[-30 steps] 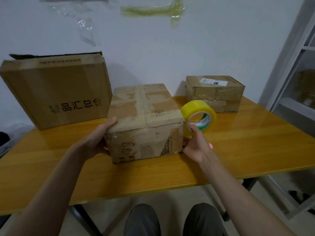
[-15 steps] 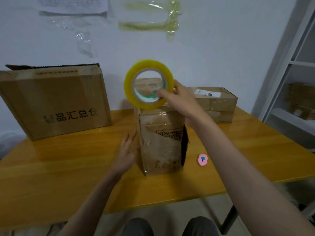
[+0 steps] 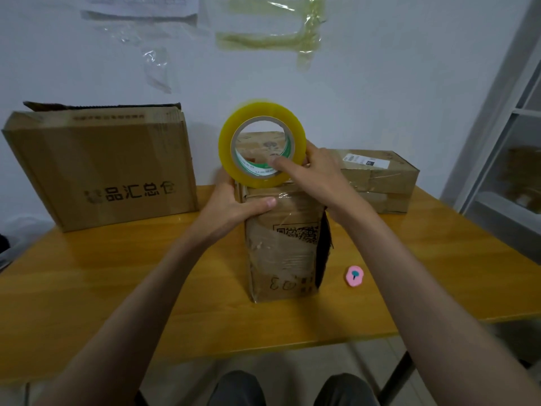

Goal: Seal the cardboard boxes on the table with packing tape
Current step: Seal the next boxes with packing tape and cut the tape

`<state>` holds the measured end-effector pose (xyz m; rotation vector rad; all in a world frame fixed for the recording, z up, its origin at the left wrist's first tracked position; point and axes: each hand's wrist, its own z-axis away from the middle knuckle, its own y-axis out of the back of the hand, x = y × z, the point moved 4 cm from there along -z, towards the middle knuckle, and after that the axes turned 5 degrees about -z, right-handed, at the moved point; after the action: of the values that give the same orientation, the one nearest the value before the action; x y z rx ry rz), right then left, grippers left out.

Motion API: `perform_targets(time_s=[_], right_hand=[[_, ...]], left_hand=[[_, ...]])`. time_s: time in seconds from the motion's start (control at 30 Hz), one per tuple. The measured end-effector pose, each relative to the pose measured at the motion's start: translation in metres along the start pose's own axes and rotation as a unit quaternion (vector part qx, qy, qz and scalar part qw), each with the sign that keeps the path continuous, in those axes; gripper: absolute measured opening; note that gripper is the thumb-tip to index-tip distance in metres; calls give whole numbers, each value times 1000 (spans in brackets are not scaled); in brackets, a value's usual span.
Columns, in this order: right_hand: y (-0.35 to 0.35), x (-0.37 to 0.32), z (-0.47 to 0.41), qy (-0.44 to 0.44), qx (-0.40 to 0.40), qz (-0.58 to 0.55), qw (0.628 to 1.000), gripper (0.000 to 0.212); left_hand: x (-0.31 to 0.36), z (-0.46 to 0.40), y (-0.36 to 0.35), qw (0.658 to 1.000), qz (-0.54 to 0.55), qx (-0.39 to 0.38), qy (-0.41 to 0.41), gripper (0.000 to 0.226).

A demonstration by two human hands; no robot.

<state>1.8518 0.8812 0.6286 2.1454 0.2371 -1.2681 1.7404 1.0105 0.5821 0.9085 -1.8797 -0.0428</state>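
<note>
Middle box [image 3: 284, 244] stands on end near the centre of the bench [image 3: 87, 288], tall side up, QR label and a handwritten "03" on the near face. Dark gap down its right edge, looks like a flap seam not closed.

Left hand [image 3: 234, 203] grips the box's upper left corner: thumb laid across the near face just under the top edge, the other fingers wrapped round the left side, mostly hidden.

Right hand [image 3: 316, 171] holds the tape roll [image 3: 262, 143] upright at the box top. Fingers curled on the roll's right rim, index finger [image 3: 281, 165] reaching into the core. Roll is yellow, open side facing the camera, bottom edge touching or just above the box top; can't tell which. Slightly motion-blurred at its top.

Big box [image 3: 99, 168] far left, upright, printed characters on the near face, top flap ragged. Flat box [image 3: 377, 177] far right behind the right hand, white label on top, already taped over.

Small pink round item [image 3: 354, 276] on the bench just right of the middle box, not touching it.

Tape scraps [image 3: 263, 39] and a paper sheet stuck on the far wall. Shelf unit [image 3: 521, 159] at right edge. Knees at the bottom of view.
</note>
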Motion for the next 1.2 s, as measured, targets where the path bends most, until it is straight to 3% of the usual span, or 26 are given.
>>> perform_targets(time_s=[0.1,0.2,0.43,0.63,0.87,1.03,1.2], right_hand=[[2,-3,3,4,-11,-20,1000,43],[6,-4,6,-12,6,-56,998,24],[12,-3,7,-8,16,-97,995,19],[27,-13,6,19,-8,-62,998,21],[76,6,-2,21,115,-136,984,9],[68,19,-3,27,97,-183,978,17],[55,36,2,-43,39,-280,958,34]], left_hand=[[-6,0,2,1000,-12,5,-8,98],[-7,1,2,1000,-15,13,-21,93],[0,3,1,999,-6,32,-35,71],[-3,3,2,998,-20,34,-44,70],[-8,2,4,996,-49,29,-65,68],[-9,4,1,997,-41,28,-54,68],[2,13,4,995,-81,31,-56,68]])
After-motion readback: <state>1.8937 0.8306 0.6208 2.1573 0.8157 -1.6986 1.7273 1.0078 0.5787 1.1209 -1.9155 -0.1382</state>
